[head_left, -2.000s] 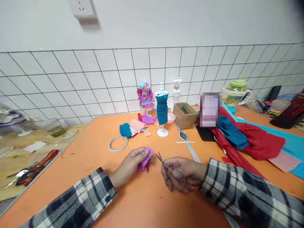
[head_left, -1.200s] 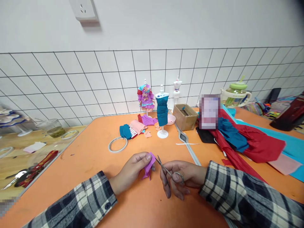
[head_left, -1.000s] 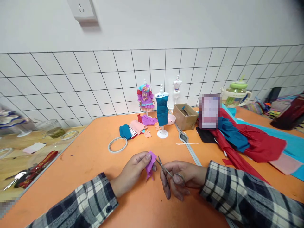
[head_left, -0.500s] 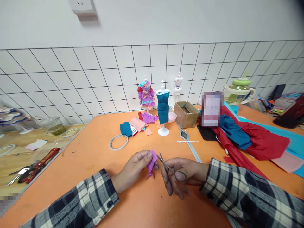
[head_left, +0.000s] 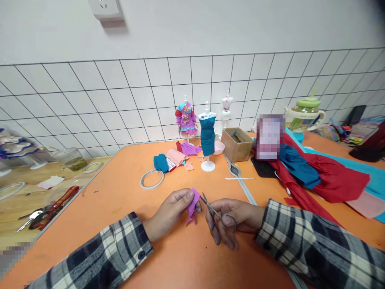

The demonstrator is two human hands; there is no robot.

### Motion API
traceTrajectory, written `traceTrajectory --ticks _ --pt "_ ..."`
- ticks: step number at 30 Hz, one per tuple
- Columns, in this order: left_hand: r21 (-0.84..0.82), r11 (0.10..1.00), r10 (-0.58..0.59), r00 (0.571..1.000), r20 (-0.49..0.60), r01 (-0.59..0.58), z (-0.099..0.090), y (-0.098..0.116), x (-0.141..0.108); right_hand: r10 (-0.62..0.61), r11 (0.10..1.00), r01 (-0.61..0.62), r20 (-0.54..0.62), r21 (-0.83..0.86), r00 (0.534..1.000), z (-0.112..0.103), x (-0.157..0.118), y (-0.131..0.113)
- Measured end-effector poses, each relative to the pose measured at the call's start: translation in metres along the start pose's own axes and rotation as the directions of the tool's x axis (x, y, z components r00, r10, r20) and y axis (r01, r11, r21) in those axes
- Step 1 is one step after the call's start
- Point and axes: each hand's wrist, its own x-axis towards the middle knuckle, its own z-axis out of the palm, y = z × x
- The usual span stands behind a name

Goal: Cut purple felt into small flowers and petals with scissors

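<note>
Between the thumb and fingers of my left hand [head_left: 174, 208] is a small purple piece of fabric [head_left: 193, 204], its lower end hanging in ragged points. My right hand [head_left: 230, 218] grips metal scissors [head_left: 214, 210], with the thumb through one handle loop. The scissor blades are parted, and their tips point at the upper right edge of the purple piece. Behind the hands, a small white dress form [head_left: 207, 138] stands upright, wrapped in teal fabric.
A tape roll [head_left: 152, 179] lies left of centre near fabric scraps [head_left: 176, 156]. A cardboard box [head_left: 237, 144], a blurred device [head_left: 270, 136] and red cloth [head_left: 337, 172] are at the right. Another form wears a purple dress [head_left: 187, 120].
The view has shifted slightly, so the background sits a little further right. Both hands hold nearly the same pose, with the purple piece and scissors still in them.
</note>
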Motion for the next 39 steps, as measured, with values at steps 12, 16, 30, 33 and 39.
traceTrajectory --ticks 12,16,30,33,39 --pt "0.065 0.997 0.035 0.996 0.079 -0.040 0.0055 0.0079 -0.0009 -0.041 0.999 0.037 -0.086 -0.037 0.995 0.0034 0.0008 0.0010" --pt "-0.008 0.994 0.113 0.994 -0.008 -0.113 0.0028 0.0073 -0.0017 -0.009 0.998 0.004 -0.086 -0.066 0.996 0.0041 0.0017 0.0014" --pt "-0.053 0.997 -0.054 0.996 -0.067 0.051 0.0075 0.0004 -0.0007 0.010 1.000 -0.010 -0.019 0.001 1.000 0.0063 0.0030 0.0012" --pt "-0.020 0.999 -0.042 0.998 -0.035 0.042 0.0063 0.0015 -0.0009 0.020 1.000 -0.020 -0.019 -0.018 1.000 0.0064 0.0022 0.0007" --pt "0.057 0.998 -0.021 1.000 0.020 0.020 0.0076 0.0027 -0.0003 0.032 0.999 -0.032 0.009 0.019 0.999 0.0049 0.0010 0.0000"
